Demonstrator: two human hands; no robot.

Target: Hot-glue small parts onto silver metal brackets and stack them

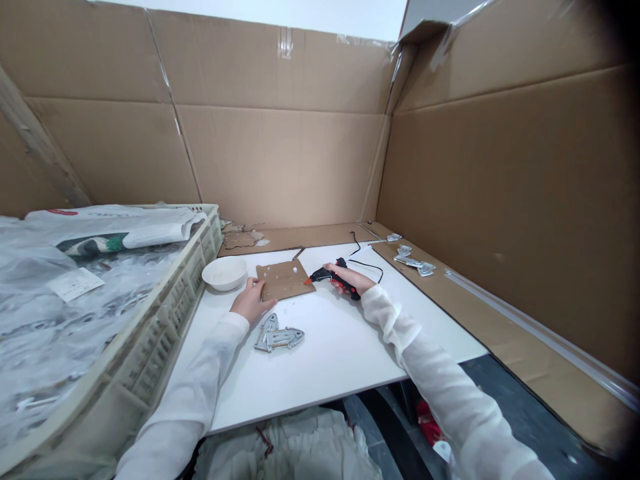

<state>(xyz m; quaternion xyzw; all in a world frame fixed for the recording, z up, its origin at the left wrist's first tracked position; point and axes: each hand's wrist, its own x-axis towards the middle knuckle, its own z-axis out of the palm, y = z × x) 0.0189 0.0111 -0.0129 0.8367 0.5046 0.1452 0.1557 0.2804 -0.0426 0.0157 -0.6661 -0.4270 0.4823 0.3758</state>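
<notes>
Head view, right hand point(356, 277) outstretched, grip closed around glue gun point(321, 274), left hand point(249, 303) touching cardboard square point(284, 281), grip spread.

Crate point(135, 380) partly off-frame, btm L

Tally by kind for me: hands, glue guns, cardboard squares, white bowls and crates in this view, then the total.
Hands: 2 (left hand, right hand)
Glue gun: 1
Cardboard square: 1
White bowl: 1
Crate: 1
Total: 6
</notes>
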